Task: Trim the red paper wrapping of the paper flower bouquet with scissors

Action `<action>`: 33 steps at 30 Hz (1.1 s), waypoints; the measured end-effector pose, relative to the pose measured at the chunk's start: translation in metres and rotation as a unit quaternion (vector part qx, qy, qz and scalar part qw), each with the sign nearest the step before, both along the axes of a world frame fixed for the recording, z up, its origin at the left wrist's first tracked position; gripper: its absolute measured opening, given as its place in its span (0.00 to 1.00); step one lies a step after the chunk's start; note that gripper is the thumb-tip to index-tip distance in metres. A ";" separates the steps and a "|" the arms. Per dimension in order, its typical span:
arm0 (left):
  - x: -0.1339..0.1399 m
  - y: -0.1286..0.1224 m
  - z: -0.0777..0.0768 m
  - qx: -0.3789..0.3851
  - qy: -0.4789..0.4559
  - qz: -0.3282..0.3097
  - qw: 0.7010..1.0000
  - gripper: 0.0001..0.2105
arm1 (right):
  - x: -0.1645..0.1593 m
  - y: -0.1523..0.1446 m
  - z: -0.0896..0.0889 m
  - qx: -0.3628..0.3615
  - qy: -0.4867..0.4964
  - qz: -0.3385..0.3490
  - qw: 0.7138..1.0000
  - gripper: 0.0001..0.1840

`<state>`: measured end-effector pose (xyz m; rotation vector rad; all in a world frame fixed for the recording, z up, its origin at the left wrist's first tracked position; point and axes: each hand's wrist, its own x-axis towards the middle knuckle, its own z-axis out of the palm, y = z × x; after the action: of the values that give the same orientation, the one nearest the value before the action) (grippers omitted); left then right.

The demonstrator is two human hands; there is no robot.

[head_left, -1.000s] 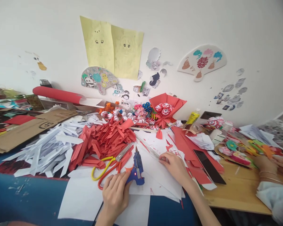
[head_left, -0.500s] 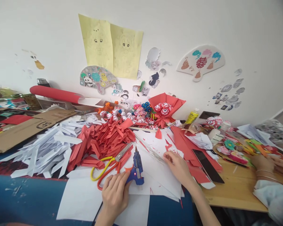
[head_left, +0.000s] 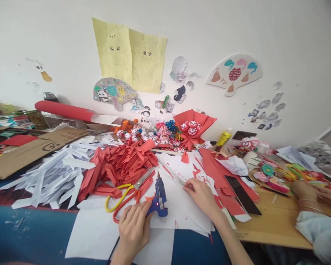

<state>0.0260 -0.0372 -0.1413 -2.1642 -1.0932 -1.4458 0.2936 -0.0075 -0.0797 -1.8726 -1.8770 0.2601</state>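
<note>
My left hand is closed around the handle end of a blue hot glue gun. The gun's nozzle points away from me, a small red light glows on its side, and white paper lies under it. Fingers pinched together, my right hand is at the near end of a bundle of thin silvery wires. How many wires it grips is hidden. Scissors with yellow and orange handles lie open-bladed left of the gun, partly against a heap of folded red paper strips.
White paper strips pile up at left beside cardboard. A red-wrapped paper bouquet stands by the wall. Red sheets and a dark phone-like slab lie right. Another person's hands work at the wooden table.
My right hand has shifted slightly left along the wires, its fingers closing more on their near ends. My left hand and the glue gun have stayed in place.
</note>
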 end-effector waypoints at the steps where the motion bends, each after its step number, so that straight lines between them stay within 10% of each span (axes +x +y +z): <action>1: 0.000 0.000 0.000 0.000 -0.001 0.000 1.000 0.13 | 0.000 0.001 0.000 -0.003 0.004 0.000 1.000 0.05; 14: 0.000 0.000 -0.001 0.002 -0.002 -0.001 1.000 0.14 | 0.029 -0.016 -0.002 0.020 0.084 -0.022 0.996 0.08; 33: 0.000 0.001 -0.002 0.007 -0.011 -0.016 1.000 0.13 | -0.002 -0.010 -0.016 0.093 -0.059 -0.039 0.993 0.10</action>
<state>0.0264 -0.0365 -0.1435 -2.1719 -1.0567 -1.4896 0.2920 -0.0176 -0.0953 -1.8627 -1.8309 -0.0525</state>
